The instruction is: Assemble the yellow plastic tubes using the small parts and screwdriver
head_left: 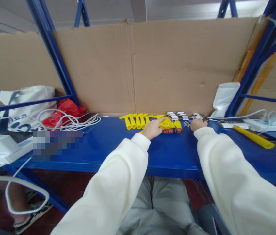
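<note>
Reference landmark: the red-and-black object (171,131), lying on the blue shelf (118,147). Directions are as seen by the wearer.

Left hand (154,129): positioned immediately left of the landmark, palm down. The fingers reach over the cluster of yellow pieces (169,122), which lies directly behind the landmark. Whether they grasp a piece or only touch it cannot be determined.

Right hand (198,124): positioned right of the landmark and slightly behind it. The fingers are curled beside a dark-and-silver item (201,116); whether they grip anything cannot be determined.

Adjacent items: small metallic parts (186,124) lie between the landmark and the right hand. Black-and-white pieces (178,116) are stacked behind the landmark, past the yellow cluster. The row of yellow T-shaped pieces (138,120) lies left of the landmark, beyond the left hand.

Outer items: a long yellow tube (254,137) and a white pouch (224,99) are well to the right of the landmark, the pouch upright and farther back. A coiled white cable (79,122), a red bag (65,111) and a white bag (30,104) are well to its left. A cardboard panel (172,65) stands behind it.
</note>
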`<control>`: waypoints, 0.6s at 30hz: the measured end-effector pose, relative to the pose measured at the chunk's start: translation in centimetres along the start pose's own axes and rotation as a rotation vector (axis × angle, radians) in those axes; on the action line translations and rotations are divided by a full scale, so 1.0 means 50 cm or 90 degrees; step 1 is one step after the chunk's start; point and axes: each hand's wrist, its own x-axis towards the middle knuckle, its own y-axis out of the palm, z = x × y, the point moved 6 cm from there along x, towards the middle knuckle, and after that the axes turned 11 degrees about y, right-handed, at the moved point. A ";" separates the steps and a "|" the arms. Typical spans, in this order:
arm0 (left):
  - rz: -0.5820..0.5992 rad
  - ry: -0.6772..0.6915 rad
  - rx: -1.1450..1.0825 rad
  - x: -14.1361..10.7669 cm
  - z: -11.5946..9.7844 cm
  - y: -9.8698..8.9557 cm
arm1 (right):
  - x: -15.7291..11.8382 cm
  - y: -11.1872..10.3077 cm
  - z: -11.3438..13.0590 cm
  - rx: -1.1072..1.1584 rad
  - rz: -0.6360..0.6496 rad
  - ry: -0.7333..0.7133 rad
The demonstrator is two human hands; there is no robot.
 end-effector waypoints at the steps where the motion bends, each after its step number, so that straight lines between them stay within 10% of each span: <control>1: -0.021 0.002 -0.028 0.003 0.001 -0.002 | -0.003 -0.002 0.001 0.001 0.006 0.004; 9: -0.263 -0.115 -0.539 0.017 0.016 -0.042 | 0.000 -0.045 0.039 0.157 -0.072 -0.075; 18: -0.090 -0.419 -0.880 -0.007 0.018 0.021 | -0.025 -0.052 0.126 0.455 -0.041 -0.280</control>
